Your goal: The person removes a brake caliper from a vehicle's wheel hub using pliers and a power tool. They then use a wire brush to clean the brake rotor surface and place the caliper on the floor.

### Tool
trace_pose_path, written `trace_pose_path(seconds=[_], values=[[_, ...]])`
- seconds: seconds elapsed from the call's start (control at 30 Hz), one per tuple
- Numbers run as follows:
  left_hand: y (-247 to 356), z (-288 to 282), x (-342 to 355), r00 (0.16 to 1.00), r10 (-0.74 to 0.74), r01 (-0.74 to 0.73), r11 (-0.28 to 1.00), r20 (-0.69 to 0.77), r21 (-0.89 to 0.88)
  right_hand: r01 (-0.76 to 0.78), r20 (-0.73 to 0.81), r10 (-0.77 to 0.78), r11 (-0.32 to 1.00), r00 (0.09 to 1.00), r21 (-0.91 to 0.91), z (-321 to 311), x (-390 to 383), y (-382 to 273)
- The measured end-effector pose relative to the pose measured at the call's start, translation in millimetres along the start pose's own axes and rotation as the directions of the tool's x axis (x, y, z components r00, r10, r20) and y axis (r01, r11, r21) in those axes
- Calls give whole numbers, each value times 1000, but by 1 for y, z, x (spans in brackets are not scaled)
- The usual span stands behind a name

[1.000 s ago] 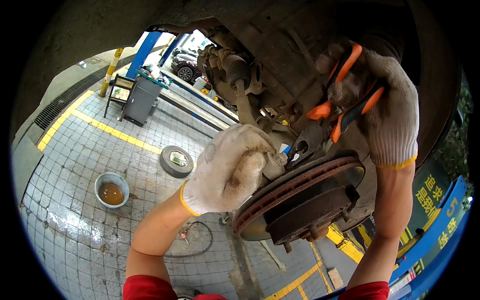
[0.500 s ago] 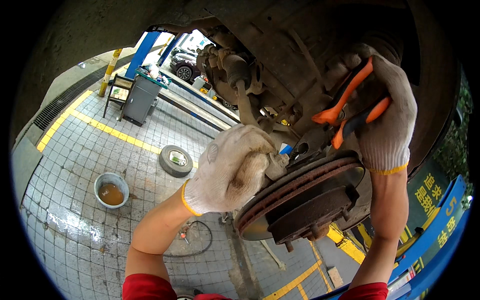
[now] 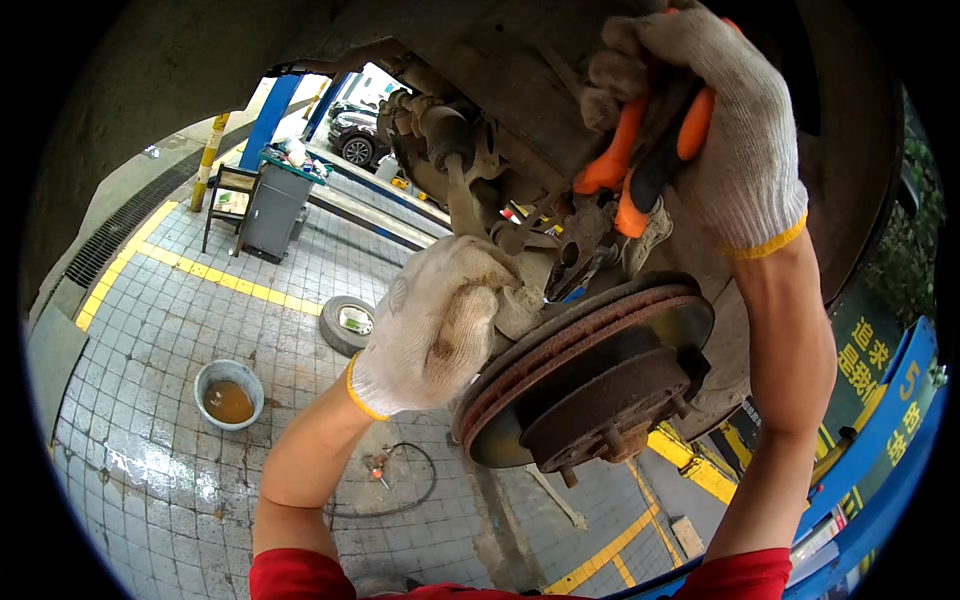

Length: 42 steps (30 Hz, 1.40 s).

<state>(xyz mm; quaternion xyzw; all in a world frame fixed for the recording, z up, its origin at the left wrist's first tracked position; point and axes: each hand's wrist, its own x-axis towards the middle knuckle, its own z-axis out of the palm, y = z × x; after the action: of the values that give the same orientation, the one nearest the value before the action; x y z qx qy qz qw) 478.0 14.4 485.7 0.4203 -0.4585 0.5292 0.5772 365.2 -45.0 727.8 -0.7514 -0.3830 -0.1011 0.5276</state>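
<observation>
My left hand (image 3: 430, 335), in a white glove with a yellow cuff, is closed round the outer end of a steering tie rod (image 3: 461, 200), beside the rusty brake disc (image 3: 590, 352). The fingers partly hide that end. Higher up on the right, my gloved right hand (image 3: 740, 130) is wrapped round pliers (image 3: 618, 150) with orange and black handles. Their handles are spread apart, and the dark jaws point down behind the disc, close to the tie rod end. What the jaws touch cannot be made out. Wheel studs stick out of the hub (image 3: 610, 415).
The dark wheel arch surrounds my hands above. A blue lift post (image 3: 900, 400) and yellow lift arm (image 3: 690, 465) stand at right. Below lie a tyre (image 3: 345, 325), a bucket of brown liquid (image 3: 228, 395) and a hose (image 3: 425, 490). A grey tool cart (image 3: 272, 210) stands farther off.
My right hand has moved up and to the left with the pliers. The left hand keeps its grip, and the view has shifted slightly.
</observation>
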Motion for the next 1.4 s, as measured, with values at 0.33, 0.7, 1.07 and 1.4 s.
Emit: trace_pose_path(seconds=[0.33,0.7,1.07,1.4], values=[[7,-1,0,998,-50,49,997,22,59,136,-13,-142,969,990,-205,-20,4,30],[2,-4,1,997,-45,40,995,60,92,122,46,-114,952,992,-282,-19,10,18],[8,-11,2,987,-133,119,981,89,153,32,68,-40,994,997,108,-12,0,7],[56,2,84,741,-604,483,784,294,390,174,-223,-169,985,960,3,-2,-20,33]])
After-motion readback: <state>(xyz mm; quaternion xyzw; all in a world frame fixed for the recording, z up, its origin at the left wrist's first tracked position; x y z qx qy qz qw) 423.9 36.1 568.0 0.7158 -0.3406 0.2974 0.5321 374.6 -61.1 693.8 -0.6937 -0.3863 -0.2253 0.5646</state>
